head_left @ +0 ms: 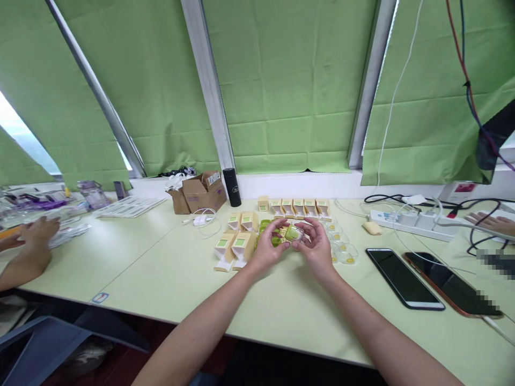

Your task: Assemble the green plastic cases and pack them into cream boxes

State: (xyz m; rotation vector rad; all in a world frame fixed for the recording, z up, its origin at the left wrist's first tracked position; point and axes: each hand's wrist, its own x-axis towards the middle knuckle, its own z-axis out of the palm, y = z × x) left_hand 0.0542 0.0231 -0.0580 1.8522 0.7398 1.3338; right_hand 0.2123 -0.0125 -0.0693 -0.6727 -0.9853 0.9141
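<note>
Above the table, my left hand (269, 244) and my right hand (318, 247) close their fingers around a small green item in clear plastic (293, 232); its exact kind is too small to make out. Behind my left hand lie more green pieces (264, 225), partly covered by the fingers. Small kraft boxes with green labels (244, 242) stand with flaps unfolded to the left of my hands, and a row of similar boxes (298, 208) is at the back. Beside my right hand are several clear plastic shells (346, 254) with yellow bits inside.
Two phones (404, 279) lie at the right, before a white power strip (418, 221) with tangled cables. A cardboard carton (203, 193), black cylinder (232, 187) and white charger (201, 219) stand at back left. Other people's hands show at far left (38, 236) and far right (491, 222).
</note>
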